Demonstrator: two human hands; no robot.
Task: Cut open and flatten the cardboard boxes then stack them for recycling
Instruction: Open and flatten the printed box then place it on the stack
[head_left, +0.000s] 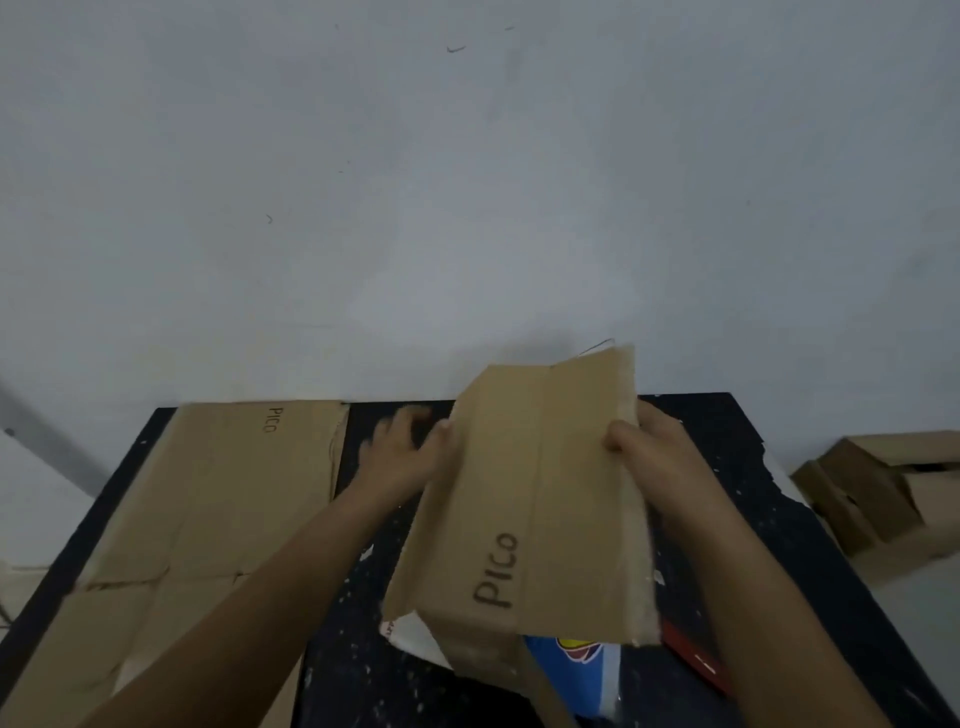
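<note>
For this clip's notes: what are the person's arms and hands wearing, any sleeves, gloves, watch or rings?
Nothing is visible on them. Both forearms are bare right down to the bottom edge of the frame, so no sleeve shows. The left hand and right hand are ungloved, and neither wrist shows a watch or band. The left hand is motion-blurred, so a ring there cannot be ruled out; none shows on the right.
</note>
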